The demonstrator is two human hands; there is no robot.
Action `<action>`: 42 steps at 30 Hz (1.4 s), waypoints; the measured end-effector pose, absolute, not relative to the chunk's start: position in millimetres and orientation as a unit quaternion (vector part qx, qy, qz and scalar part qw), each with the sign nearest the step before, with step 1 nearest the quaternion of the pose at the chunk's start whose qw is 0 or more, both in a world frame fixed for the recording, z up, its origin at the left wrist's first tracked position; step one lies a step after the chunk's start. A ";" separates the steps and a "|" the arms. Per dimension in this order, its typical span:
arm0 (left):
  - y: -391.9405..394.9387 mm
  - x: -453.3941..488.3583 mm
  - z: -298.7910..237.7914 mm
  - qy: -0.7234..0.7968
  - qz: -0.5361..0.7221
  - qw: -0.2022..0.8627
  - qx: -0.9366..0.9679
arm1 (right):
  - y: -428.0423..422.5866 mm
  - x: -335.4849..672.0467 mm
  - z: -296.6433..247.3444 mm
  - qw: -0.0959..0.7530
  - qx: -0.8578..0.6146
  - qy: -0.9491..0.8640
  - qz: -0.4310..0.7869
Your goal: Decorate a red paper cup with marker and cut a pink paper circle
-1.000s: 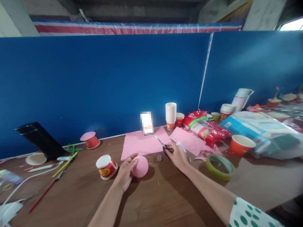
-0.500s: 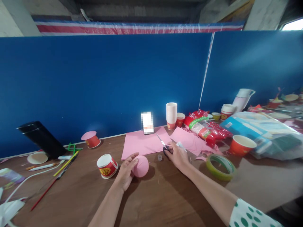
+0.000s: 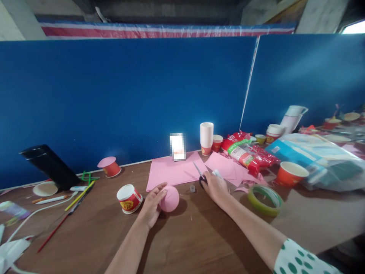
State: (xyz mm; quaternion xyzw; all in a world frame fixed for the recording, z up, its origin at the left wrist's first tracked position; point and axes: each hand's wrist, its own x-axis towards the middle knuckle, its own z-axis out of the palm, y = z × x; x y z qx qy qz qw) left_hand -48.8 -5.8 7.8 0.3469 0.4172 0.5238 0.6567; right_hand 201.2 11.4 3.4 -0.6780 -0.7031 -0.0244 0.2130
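Between the thumb and fingers of my left hand [image 3: 154,203] is a round pink paper disc [image 3: 170,198], held just above the brown table. My right hand [image 3: 215,186] is closed around the black handles of a pair of scissors [image 3: 199,172], whose blades point away over the pink paper sheets [image 3: 173,171]. A small clear cap [image 3: 192,188] lies between my hands. Left of my left hand stands a red and white paper cup [image 3: 129,198]. A white tube-like item [image 3: 217,174] shows partly behind my right hand.
A yellow-green tape roll [image 3: 265,199] and an orange cup [image 3: 292,174] stand right of my arm. At the back are stacked white cups [image 3: 207,137], a red packet [image 3: 242,152] and a pink-topped cup [image 3: 110,167]. A black bottle [image 3: 49,167] leans at left near several brushes.
My right hand has shifted slightly right with the scissors, and the blade tips have turned a little. My left hand keeps the pink disc almost in place.
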 end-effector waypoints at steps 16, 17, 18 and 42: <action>-6.0 -50.6 5.3 0.418 0.519 0.656 0.355 | -1.3 178.6 2.7 0.274 -0.461 -0.844 -0.022; -6.2 -50.6 5.4 0.417 0.520 0.655 0.355 | -1.6 176.2 1.4 0.259 -0.452 -0.854 -0.018; -6.3 -50.5 5.5 0.417 0.521 0.654 0.356 | -1.5 174.4 0.2 0.245 -0.448 -0.860 -0.017; -1.9 -47.9 -0.9 0.449 0.505 0.609 0.415 | -5.5 174.5 -2.5 0.237 -0.445 -0.864 0.015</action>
